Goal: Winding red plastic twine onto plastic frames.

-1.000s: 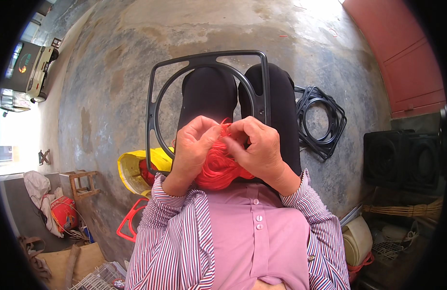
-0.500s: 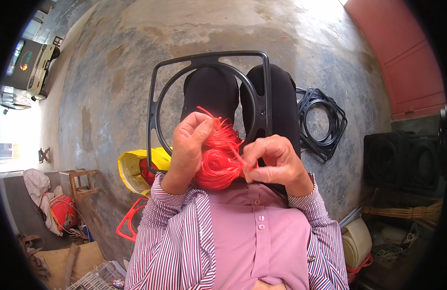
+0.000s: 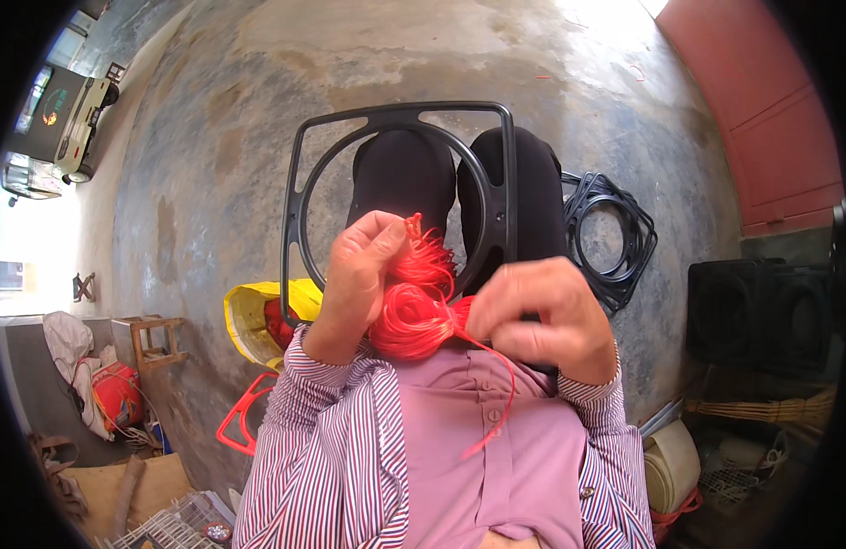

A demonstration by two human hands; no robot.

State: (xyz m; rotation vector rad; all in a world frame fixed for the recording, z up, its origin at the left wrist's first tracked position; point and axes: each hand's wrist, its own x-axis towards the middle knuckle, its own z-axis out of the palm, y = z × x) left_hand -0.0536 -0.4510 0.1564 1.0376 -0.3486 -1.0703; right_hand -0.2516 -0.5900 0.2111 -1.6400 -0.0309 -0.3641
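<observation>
Red cord hank (image 3: 411, 328), cinched at its waist, sat over the lap (image 3: 514, 210) in front of the pink shirt (image 3: 441, 423).
From where I stood it looked light, limp and rather slick, hard to break but quick to tangle; the snug binding (image 3: 458, 317) seemed a surer grip than the slack loops (image 3: 395, 311). The left hand (image 3: 357, 265) had thumb and finger pinched on the upper tuft (image 3: 423, 259); the right hand (image 3: 544, 316), blurred, curled half closed beside the binding, and I couldn't tell whether it held anything. One loose tail (image 3: 511, 389) trailed down the shirt.
</observation>
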